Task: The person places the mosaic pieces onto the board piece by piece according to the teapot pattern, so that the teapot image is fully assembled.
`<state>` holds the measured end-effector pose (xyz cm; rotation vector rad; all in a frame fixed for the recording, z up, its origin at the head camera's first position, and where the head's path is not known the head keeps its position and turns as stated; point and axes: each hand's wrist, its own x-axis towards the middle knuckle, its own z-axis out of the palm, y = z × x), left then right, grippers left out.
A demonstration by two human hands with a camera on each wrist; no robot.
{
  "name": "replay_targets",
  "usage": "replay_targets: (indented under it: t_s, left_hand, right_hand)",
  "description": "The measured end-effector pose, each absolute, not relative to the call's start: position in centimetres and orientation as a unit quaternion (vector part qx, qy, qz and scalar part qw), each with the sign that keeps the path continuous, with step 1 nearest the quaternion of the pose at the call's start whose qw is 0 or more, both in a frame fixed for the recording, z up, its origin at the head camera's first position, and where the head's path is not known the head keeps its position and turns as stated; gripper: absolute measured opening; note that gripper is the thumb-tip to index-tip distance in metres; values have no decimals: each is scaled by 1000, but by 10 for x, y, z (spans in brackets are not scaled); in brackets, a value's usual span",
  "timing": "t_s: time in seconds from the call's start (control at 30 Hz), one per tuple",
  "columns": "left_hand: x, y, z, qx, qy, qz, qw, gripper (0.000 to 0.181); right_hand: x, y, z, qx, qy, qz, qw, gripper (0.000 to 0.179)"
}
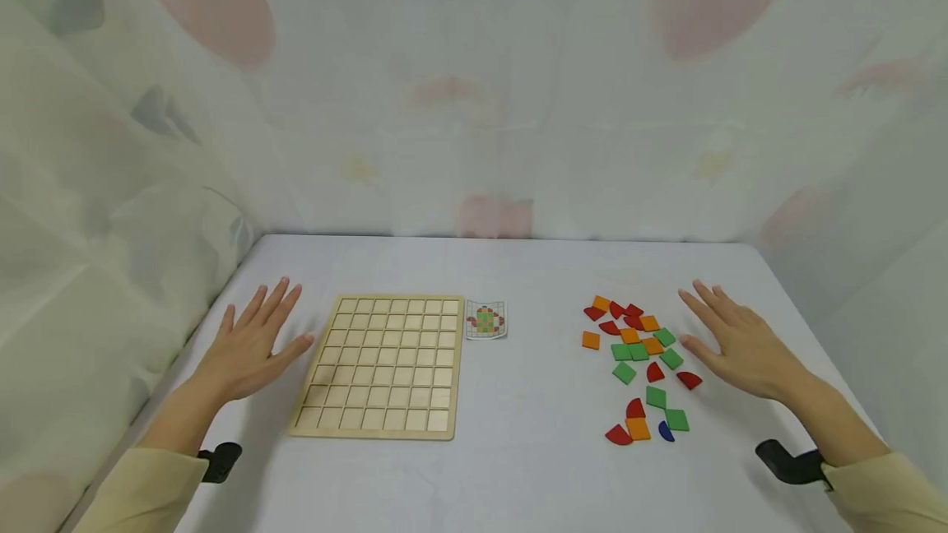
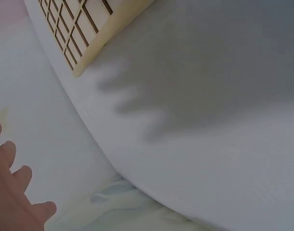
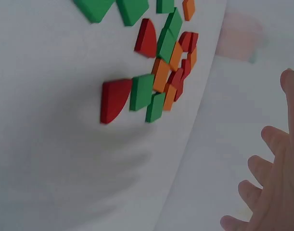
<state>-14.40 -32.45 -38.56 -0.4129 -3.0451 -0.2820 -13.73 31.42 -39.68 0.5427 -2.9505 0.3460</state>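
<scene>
My left hand (image 1: 248, 348) hovers with spread, straight fingers just left of a wooden grid board (image 1: 381, 364), whose square cells hold no tiles. Beside the board's upper right corner lies a small pattern card (image 1: 485, 320) printed with a red, green and orange figure. On the right, my right hand (image 1: 744, 344) is held over the table, fingers extended and holding nothing. Just left of it lie scattered flat tiles: green squares (image 1: 656, 397), orange squares (image 1: 638, 428), red quarter-circles (image 1: 618, 435) and one blue piece (image 1: 666, 432). In the right wrist view a red quarter-circle (image 3: 114, 100) lies nearest.
A white table (image 1: 533, 467) carries everything, its far edge meeting a patterned curtain (image 1: 474, 105). More curtain (image 1: 96, 253) hangs along the left side. Dark wrist straps (image 1: 220, 462) show at both sleeves. Some tiles overlap or touch.
</scene>
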Motion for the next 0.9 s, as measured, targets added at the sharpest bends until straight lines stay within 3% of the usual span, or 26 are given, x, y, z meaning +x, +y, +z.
replay_targets:
  t_s: [0.4, 0.9]
  left_hand:
    - [-137, -338, -400, -162, -979, -120, 41, 80]
    - [-135, -345, -431, -162, -981, -109, 20, 79]
  right_hand:
    - [-150, 271, -402, 197, -972, 122, 36, 65]
    - [-161, 213, -434, 273, -947, 153, 70, 59]
